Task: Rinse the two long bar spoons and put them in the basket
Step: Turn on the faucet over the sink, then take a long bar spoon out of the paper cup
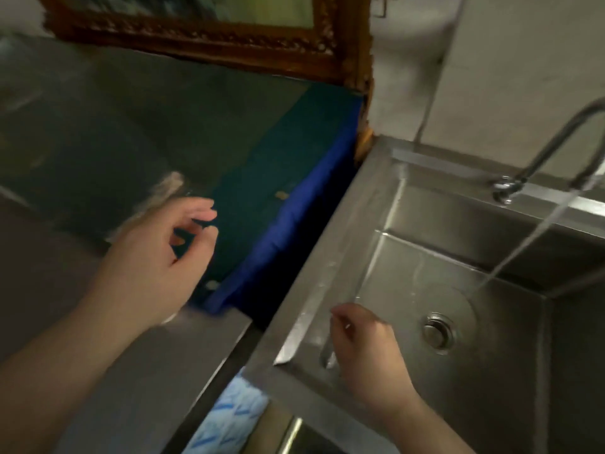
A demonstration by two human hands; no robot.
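The right hand (363, 345) is pinching a thin metal stem at the sink (327, 280) rim, around seven o'clock from the drain (437, 332) — probably a bar spoon (328, 355), though blur is hiding whether one or both. The left hand (163, 253) is hovering half-curled, holding nothing. Wet steel is likely slipping easily — stiff, light; gripping mid-stem looks safest. No basket is showing.

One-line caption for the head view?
Right hand holds a spoon in the sink; tap runs; left hand empty over counter.
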